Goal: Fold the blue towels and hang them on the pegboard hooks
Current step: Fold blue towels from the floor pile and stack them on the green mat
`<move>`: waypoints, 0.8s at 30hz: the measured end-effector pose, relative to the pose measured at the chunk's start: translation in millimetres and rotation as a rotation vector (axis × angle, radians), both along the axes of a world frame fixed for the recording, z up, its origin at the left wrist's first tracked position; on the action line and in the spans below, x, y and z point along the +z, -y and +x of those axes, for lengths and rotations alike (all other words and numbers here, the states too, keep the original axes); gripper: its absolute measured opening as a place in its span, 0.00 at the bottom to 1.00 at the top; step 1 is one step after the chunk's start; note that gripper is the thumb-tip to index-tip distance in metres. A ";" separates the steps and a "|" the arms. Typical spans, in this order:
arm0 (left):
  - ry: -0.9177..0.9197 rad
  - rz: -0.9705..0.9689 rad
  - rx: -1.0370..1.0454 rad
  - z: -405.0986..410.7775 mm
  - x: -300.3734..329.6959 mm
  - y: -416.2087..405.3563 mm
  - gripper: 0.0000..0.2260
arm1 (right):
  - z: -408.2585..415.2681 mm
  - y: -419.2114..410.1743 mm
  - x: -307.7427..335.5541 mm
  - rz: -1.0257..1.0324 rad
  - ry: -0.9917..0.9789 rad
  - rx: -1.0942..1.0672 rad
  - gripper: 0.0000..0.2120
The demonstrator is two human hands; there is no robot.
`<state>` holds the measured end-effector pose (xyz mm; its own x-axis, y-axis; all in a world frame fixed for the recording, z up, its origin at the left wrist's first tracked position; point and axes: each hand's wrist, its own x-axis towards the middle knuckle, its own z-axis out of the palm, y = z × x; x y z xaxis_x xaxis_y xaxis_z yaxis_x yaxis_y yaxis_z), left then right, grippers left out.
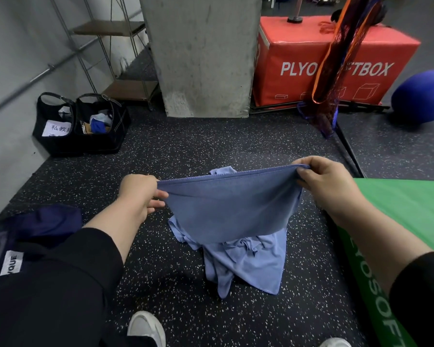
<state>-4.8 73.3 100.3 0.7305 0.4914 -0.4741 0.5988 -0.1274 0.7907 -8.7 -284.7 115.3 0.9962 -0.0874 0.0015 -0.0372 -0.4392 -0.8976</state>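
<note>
Blue towel (pixel 231 211): stretched taut between both hands, top hem level, body sagging below.
Left hand (pixel 142 194): pinching the near-left corner of the hem.
Right hand (pixel 326 184): gripping the opposite corner, raised slightly higher.
Below the hands: rumpled pile of lighter blue towels (pixel 246 261) on the speckled floor (pixel 211 141), unfolded.
Beyond the left hand: two black bags (pixel 80 126) by the wall.
Beside the right forearm: green mat (pixel 411 204).
Progress: early, by the look of it; first fold not yet made, pile waiting, nothing hung; pegboard hooks out of sight.
</note>
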 end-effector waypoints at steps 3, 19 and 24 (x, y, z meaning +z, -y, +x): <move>-0.082 -0.125 0.033 -2.4 5.2 -0.2 0.12 | -1.3 -2.2 1.8 0.004 0.009 0.009 0.15; 0.100 -0.073 -0.128 -2.1 3.1 -2.9 0.15 | 8.2 4.3 -9.2 0.044 0.005 -0.099 0.10; 0.187 -0.075 -0.271 -0.5 17.6 -3.8 0.13 | 12.5 12.5 -11.3 0.172 -0.010 -0.175 0.10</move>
<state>-5.3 77.1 117.9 0.9078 0.2360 -0.3468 0.3946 -0.1999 0.8968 3.8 -297.2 104.0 0.9657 -0.2569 -0.0380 -0.1084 -0.2656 -0.9580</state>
